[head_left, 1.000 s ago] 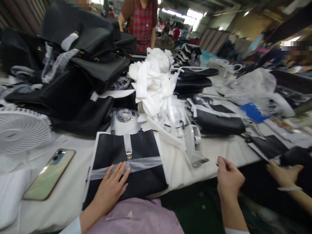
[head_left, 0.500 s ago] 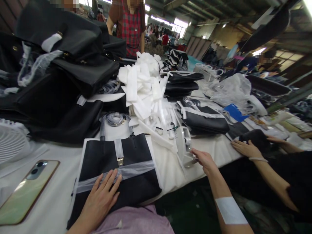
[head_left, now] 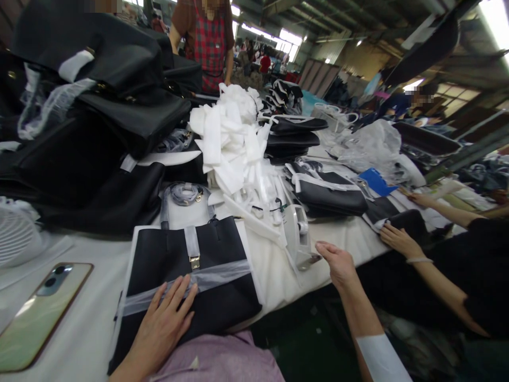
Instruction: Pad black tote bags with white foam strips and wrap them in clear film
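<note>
A black handbag (head_left: 222, 292) lies flat near the table's front edge, a translucent wrapping strip (head_left: 226, 271) across it and a gold clasp (head_left: 194, 262) above the strip. My left hand (head_left: 167, 313) rests on the bag and strip with its fingers spread. Right of the bag stands a white tape dispenser (head_left: 296, 233). Just beside its front end is my right hand (head_left: 337, 261), fingers pinched together; whatever they hold, if anything, is too small to make out. A white patch covers part of my right forearm.
A phone (head_left: 43, 313) and a white fan (head_left: 18, 233) are at the left. Black bags (head_left: 99, 154) pile up behind them. White foam pieces (head_left: 230, 138) heap mid-table. A co-worker's hands (head_left: 401, 241) handle a black item at the right.
My right hand has moved slightly right, away from the tape dispenser, and its fingers have drawn together. The co-worker's farther hand has reached farther back. My left hand stays on the bag.
</note>
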The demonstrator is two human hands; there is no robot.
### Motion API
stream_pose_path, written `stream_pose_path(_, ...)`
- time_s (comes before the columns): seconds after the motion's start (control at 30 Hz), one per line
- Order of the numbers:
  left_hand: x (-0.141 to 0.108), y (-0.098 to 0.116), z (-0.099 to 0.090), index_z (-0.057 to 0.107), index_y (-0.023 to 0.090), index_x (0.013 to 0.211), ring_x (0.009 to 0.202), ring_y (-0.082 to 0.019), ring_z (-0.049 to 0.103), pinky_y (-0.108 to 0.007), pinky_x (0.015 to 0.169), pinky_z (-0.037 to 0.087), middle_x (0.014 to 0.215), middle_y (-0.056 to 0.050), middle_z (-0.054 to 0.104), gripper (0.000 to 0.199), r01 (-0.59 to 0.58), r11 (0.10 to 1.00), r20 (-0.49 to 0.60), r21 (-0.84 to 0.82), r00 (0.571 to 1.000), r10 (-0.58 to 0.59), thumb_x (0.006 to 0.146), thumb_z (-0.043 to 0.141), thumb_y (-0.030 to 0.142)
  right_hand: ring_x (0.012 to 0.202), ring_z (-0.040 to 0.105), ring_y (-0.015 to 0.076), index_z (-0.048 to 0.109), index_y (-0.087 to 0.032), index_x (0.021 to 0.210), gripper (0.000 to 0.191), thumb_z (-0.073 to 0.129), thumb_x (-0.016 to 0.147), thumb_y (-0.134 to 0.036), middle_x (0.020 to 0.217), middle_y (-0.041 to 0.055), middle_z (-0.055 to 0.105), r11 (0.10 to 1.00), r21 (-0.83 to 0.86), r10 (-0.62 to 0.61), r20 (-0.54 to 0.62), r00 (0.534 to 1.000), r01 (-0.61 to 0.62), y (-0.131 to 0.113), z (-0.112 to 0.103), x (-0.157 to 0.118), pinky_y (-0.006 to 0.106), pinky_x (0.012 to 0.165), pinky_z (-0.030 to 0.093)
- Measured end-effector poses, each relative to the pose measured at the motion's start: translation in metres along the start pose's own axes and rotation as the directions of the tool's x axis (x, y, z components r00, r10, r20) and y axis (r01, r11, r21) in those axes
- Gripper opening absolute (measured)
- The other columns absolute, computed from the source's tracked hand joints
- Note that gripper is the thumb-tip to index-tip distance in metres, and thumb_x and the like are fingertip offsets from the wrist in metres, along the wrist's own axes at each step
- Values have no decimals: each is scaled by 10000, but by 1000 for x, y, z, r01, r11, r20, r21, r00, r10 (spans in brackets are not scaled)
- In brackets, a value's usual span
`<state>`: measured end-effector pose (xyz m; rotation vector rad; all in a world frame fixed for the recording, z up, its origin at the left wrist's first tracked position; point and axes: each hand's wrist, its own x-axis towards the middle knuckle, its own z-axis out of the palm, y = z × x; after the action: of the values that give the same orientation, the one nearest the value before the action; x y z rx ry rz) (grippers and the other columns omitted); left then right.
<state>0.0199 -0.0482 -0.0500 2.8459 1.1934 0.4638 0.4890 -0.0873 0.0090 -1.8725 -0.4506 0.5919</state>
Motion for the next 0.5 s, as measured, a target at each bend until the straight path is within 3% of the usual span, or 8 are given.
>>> stream_pose_path(0.07,0,0,-1,542,250,1350,1346,-260,433,-468,1172,190,1476,-70,467,472,-8,1000,16,12,1000,7,952,417,469,978,601,273,716,-190,591,351,797,429,-492,1023,103,695,999,19,-50,-50,997,51,0,-10,-10,382,902,445)
stream_pose_path(0.17,2,1,-3,546,237,1346,1345,-268,433,-483,1163,207,1474,-81,468,473,-7,999,31,31,1000,6,960,393,463,1013,591,304,713,-192,569,335,817,415,-471,1038,116,689,998,9,-53,-110,993,55,5,-25,-28,431,954,416)
stream_pose_path(0.3,5,2,-6,558,232,1334,1332,-271,448,-487,1146,237,1457,-85,489,445,-27,998,36,59,999,25,962,385,404,961,615,331,716,-177,555,334,807,409,-464,960,137,700,1000,-17,13,-162,987,-16,23,-32,-49,474,925,443)
stream_pose_path(0.5,4,2,-9,553,231,1337,1331,-271,448,-485,1148,231,1450,-89,498,436,-30,997,56,75,998,26,954,406,377,875,656,314,734,-167,637,398,746,465,-525,920,126,731,989,-118,64,-161,985,-84,56,-26,-64,417,814,504)
